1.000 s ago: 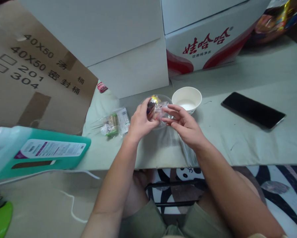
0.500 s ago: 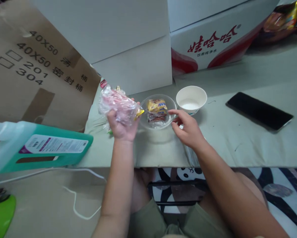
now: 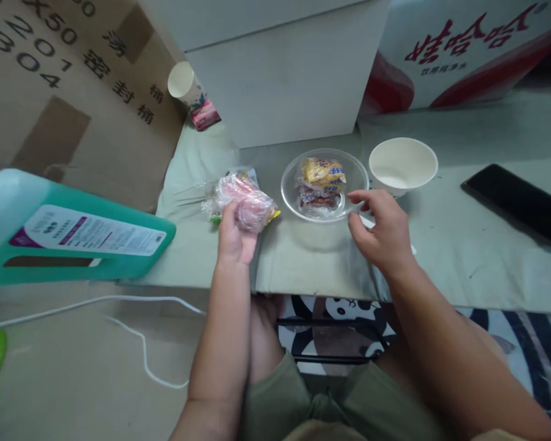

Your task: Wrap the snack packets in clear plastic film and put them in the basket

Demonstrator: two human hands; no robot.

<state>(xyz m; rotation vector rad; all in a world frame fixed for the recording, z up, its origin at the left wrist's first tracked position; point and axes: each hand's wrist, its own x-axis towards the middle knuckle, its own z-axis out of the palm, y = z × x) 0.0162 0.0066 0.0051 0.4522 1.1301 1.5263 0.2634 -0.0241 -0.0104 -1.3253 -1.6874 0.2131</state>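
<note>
My left hand is closed around a crinkled clear plastic bag of wrapped snacks, held low over the table just left of a clear glass bowl. In the bowl lie a yellow-wrapped snack and a dark one in clear film. My right hand rests beside the bowl's right rim with its fingers loosely curled, holding nothing. A white paper bowl stands right of the glass bowl.
A black phone lies at the right. A teal jug with a white label lies at the left. Cardboard and white boxes stand behind, with a paper cup between them. A white cable runs below.
My left hand has lowered the plastic bag from the air to the table left of the glass bowl. My right hand stays by the bowl's rim. The camera has tilted down and left.
</note>
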